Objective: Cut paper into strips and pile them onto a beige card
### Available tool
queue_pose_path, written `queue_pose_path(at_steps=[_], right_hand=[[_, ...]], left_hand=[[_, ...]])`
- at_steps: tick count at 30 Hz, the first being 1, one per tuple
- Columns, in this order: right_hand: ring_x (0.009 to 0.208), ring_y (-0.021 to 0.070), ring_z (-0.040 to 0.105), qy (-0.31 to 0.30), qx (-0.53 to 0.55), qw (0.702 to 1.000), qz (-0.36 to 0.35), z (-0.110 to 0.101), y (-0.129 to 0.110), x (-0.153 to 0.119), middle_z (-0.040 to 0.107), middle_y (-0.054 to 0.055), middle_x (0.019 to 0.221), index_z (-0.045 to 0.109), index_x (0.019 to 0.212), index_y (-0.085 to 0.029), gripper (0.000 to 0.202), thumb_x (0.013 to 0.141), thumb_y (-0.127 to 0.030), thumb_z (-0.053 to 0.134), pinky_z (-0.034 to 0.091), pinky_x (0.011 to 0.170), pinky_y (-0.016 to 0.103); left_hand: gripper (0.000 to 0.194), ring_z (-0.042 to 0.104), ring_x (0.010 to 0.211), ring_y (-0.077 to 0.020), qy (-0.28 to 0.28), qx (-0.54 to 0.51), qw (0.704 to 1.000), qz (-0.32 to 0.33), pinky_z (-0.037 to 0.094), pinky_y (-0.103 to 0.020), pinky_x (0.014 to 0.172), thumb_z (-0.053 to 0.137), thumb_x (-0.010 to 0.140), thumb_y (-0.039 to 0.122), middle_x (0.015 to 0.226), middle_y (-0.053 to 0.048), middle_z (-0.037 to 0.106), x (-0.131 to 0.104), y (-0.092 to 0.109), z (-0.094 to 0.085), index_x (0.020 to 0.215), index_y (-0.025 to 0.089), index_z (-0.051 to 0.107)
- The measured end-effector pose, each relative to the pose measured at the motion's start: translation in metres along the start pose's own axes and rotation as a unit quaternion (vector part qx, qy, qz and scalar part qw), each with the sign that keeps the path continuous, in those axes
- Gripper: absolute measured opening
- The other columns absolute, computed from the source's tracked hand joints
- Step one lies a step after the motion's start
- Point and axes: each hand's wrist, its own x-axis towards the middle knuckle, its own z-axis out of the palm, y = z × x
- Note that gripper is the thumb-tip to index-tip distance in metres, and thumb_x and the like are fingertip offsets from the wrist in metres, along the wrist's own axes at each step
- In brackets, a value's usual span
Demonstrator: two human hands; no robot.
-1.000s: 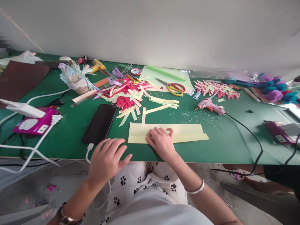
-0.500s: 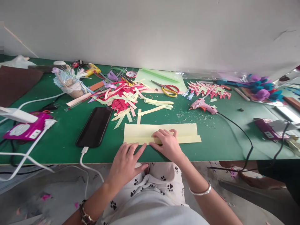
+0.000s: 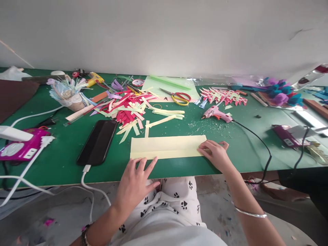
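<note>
A pale yellow sheet of paper (image 3: 166,145) lies lengthwise near the table's front edge, with a narrow fold running along its near side. My left hand (image 3: 135,176) rests at the sheet's near left corner, fingers spread and their tips touching the folded edge. At the opposite end, my right hand (image 3: 215,153) has its thumb and fingers closed on the right end of the fold. The fingers partly cover that corner of the paper. Just behind the sheet lie loose yellow paper strips (image 3: 161,121).
Red and yellow strips (image 3: 130,109) are heaped behind a black phone (image 3: 97,141). Scissors (image 3: 179,97) lie on a pale green sheet (image 3: 151,83). A pink glue gun (image 3: 217,113) trails its cord rightward. Purple power sockets (image 3: 22,145) sit at the left, with white cables.
My right hand has slid from the middle of the sheet to its right end, along the fold. My left hand stays at the left corner. The view has shifted slightly.
</note>
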Motion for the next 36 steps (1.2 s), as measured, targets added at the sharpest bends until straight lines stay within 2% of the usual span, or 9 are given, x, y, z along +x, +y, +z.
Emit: queue_pose_path(at_steps=[4, 7, 8, 11, 16, 22, 27, 32, 36], right_hand=[[0.080, 0.0192, 0.057, 0.058, -0.098, 0.992, 0.052, -0.007, 0.004, -0.008, 0.063, 0.003, 0.081, 0.057, 0.081, -0.021, 0.024, 0.091, -0.031, 0.039, 0.022, 0.079, 0.040], [0.094, 0.0244, 0.055, 0.125, -0.147, 0.981, 0.036, -0.006, -0.031, -0.013, 0.062, 0.010, 0.103, 0.057, 0.109, -0.022, 0.028, 0.092, -0.030, 0.036, 0.023, 0.084, 0.045], [0.100, 0.0248, 0.053, 0.119, -0.139, 0.983, 0.000, -0.003, -0.048, -0.014, 0.060, 0.011, 0.111, 0.055, 0.115, -0.023, 0.031, 0.092, -0.031, 0.035, 0.023, 0.088, 0.046], [0.120, 0.0236, 0.041, -0.006, -0.075, 0.981, -0.179, 0.009, -0.094, -0.015, 0.046, 0.006, 0.134, 0.044, 0.129, -0.027, 0.042, 0.092, -0.043, 0.033, 0.021, 0.099, 0.045], [0.131, 0.0237, 0.028, -0.066, -0.045, 0.975, -0.206, 0.025, -0.117, -0.014, 0.031, 0.003, 0.145, 0.031, 0.139, -0.025, 0.056, 0.090, -0.053, 0.027, 0.020, 0.105, 0.048], [0.134, 0.0212, 0.023, -0.093, -0.026, 0.976, -0.194, 0.024, -0.109, -0.015, 0.026, -0.001, 0.147, 0.029, 0.139, -0.027, 0.054, 0.091, -0.051, 0.024, 0.017, 0.107, 0.048], [0.129, 0.0221, 0.030, -0.074, -0.013, 0.978, -0.195, 0.018, -0.113, -0.014, 0.037, 0.003, 0.141, 0.037, 0.134, -0.027, 0.049, 0.091, -0.049, 0.031, 0.020, 0.105, 0.046], [0.099, 0.0209, 0.049, -0.022, -0.002, 0.992, -0.122, 0.026, -0.145, 0.006, 0.057, 0.008, 0.108, 0.057, 0.100, -0.021, 0.027, 0.089, -0.039, 0.040, 0.037, 0.085, 0.035], [0.087, 0.0226, 0.046, -0.001, -0.016, 0.995, -0.102, 0.050, -0.181, 0.030, 0.053, 0.008, 0.092, 0.053, 0.086, -0.019, 0.024, 0.083, -0.043, 0.048, 0.036, 0.072, 0.036]], left_hand=[[0.070, 0.046, 0.095, -0.0289, -0.009, 0.002, 1.000, -0.004, 0.043, -0.044, 0.084, 0.058, 0.075, 0.052, 0.103, -0.013, 0.052, 0.000, 0.002, 0.000, 0.135, 0.021, 0.040], [0.070, 0.047, 0.093, -0.0297, -0.012, 0.008, 1.000, -0.018, 0.043, -0.045, 0.083, 0.056, 0.076, 0.053, 0.101, -0.014, 0.053, 0.001, 0.006, 0.000, 0.135, 0.020, 0.040], [0.069, 0.047, 0.093, -0.0298, -0.012, 0.011, 1.000, -0.022, 0.043, -0.046, 0.082, 0.054, 0.076, 0.054, 0.101, -0.015, 0.053, 0.001, 0.008, -0.001, 0.135, 0.019, 0.040], [0.065, 0.048, 0.093, -0.0292, -0.010, 0.006, 0.999, -0.031, 0.043, -0.045, 0.082, 0.052, 0.078, 0.053, 0.101, -0.014, 0.054, 0.002, 0.010, -0.002, 0.134, 0.020, 0.042], [0.062, 0.050, 0.098, -0.0269, 0.003, -0.038, 0.999, -0.026, 0.043, -0.040, 0.086, 0.053, 0.079, 0.051, 0.105, -0.012, 0.056, -0.003, -0.001, -0.003, 0.131, 0.017, 0.045], [0.060, 0.052, 0.102, -0.0275, 0.020, 0.002, 0.999, -0.028, 0.041, -0.040, 0.086, 0.043, 0.085, 0.052, 0.114, -0.013, 0.057, -0.030, -0.031, -0.004, 0.130, 0.012, 0.044], [0.055, 0.054, 0.103, -0.0269, 0.019, 0.004, 1.000, -0.014, 0.034, -0.044, 0.095, 0.041, 0.086, 0.050, 0.115, -0.012, 0.059, -0.035, -0.042, -0.009, 0.126, 0.013, 0.049], [0.051, 0.055, 0.104, -0.0270, 0.034, -0.011, 0.999, -0.015, 0.024, -0.050, 0.103, 0.042, 0.086, 0.048, 0.114, -0.011, 0.060, -0.035, -0.040, -0.009, 0.127, 0.018, 0.049], [0.049, 0.055, 0.105, -0.0264, 0.034, -0.021, 0.999, -0.027, 0.016, -0.053, 0.106, 0.042, 0.087, 0.046, 0.115, -0.010, 0.060, -0.039, -0.040, -0.005, 0.128, 0.021, 0.048]])
